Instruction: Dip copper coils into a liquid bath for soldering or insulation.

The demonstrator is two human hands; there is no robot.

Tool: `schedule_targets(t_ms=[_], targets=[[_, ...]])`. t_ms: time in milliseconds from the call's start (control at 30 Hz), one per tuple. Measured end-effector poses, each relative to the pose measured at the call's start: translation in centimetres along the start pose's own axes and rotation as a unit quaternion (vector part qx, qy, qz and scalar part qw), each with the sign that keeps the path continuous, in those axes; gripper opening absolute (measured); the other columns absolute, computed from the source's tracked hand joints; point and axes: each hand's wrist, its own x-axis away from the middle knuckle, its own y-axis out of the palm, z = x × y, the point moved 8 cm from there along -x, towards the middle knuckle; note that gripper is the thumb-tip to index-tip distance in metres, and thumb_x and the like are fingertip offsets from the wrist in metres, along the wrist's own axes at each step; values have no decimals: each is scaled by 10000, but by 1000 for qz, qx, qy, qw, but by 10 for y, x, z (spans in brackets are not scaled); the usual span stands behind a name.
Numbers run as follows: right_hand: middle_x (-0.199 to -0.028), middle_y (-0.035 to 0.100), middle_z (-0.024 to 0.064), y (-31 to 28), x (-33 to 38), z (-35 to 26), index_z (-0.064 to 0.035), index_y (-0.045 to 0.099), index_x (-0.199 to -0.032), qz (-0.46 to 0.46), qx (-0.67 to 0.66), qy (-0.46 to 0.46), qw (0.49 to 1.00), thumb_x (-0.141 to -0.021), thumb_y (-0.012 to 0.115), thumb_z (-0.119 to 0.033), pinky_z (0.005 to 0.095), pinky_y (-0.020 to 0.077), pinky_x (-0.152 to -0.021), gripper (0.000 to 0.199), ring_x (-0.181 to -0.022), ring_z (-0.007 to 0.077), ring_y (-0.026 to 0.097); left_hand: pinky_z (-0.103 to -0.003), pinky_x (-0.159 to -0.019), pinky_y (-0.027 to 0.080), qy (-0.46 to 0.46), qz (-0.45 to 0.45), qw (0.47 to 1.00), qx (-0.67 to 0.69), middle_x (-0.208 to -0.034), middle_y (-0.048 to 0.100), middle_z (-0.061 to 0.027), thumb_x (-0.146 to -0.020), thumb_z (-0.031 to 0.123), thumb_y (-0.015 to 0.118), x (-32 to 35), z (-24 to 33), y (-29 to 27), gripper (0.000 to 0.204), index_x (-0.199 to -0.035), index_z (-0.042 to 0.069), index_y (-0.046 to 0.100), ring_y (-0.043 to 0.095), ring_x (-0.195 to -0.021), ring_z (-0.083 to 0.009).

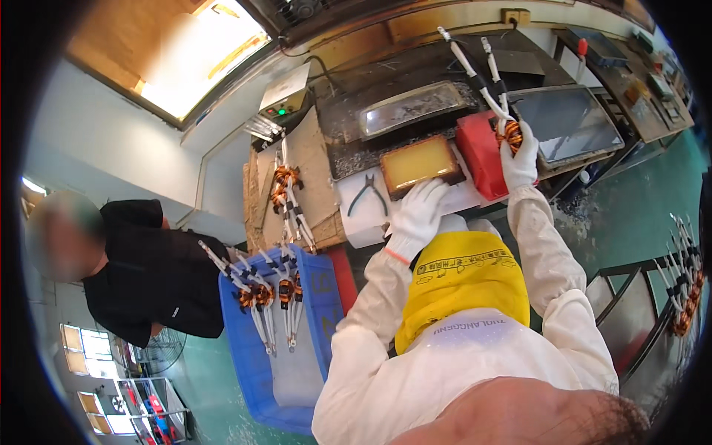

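Note:
My right hand [521,157], in a white glove, grips a copper wire coil [509,135] at the bench's front right. White-sleeved leads [475,74] with metal lugs at their tips rise from the coil toward the back. My left hand [418,213], also gloved, has its fingers stretched out at the front edge of a shallow dark-rimmed tray of yellow material [417,165]; whether it touches the rim, I cannot tell. Left of the tray, dark-handled cutting pliers [368,196] lie on a white sheet. A red block-shaped object [478,154] stands between the tray and the coil.
Behind the tray lies a rectangular pan with a shiny surface [411,109]; a larger glossy pan [567,122] is at right. More coils [285,185] lie on a board at left. A blue bin [245,356] holds several coils. A person in black [159,267] stands left.

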Motion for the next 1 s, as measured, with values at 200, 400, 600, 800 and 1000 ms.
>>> schedule_targets(t_ms=[200,400,600,800,1000], targets=[[-1138,546,226,-4,-2,6,-92,466,-1389,-9,6,29,1000,-827,716,-50,441,483,-910,617,-1026,409,581,-451,-1146,354,205,80,970,-102,-1385,546,-112,-807,122,591,-138,67,41,493,-1299,96,576,484,-1317,-305],[-1130,548,211,-5,0,-3,-94,473,-1393,0,-10,5,1000,-827,711,-41,430,480,-915,616,-1047,392,577,-455,-1212,238,254,66,900,-348,-1492,467,-79,-875,180,514,-196,62,89,533,-1406,139,501,404,-1397,-254],[-1174,544,220,-1,3,-10,-25,482,-1371,-4,-26,-18,1000,-831,709,-22,419,456,-948,587,-1084,384,563,-500,-1203,222,207,88,940,-256,-1484,443,-158,-876,191,507,-186,61,73,539,-1409,114,487,386,-1397,-323],[-1207,560,210,-12,-4,16,5,490,-1351,-29,-29,35,999,-863,693,-20,403,468,-967,529,-1101,337,582,-455,-1149,330,148,201,948,199,-1445,416,-287,-720,-26,665,-174,81,-54,795,-1464,20,389,359,-1382,-467],[-1158,629,221,5,-10,-7,47,516,-1322,-43,-34,52,997,-879,690,-60,391,495,-935,488,-1036,333,641,-331,-787,555,236,403,877,114,-1060,678,-199,-791,-8,633,-134,92,-202,381,-1167,-63,604,685,-906,-314]])
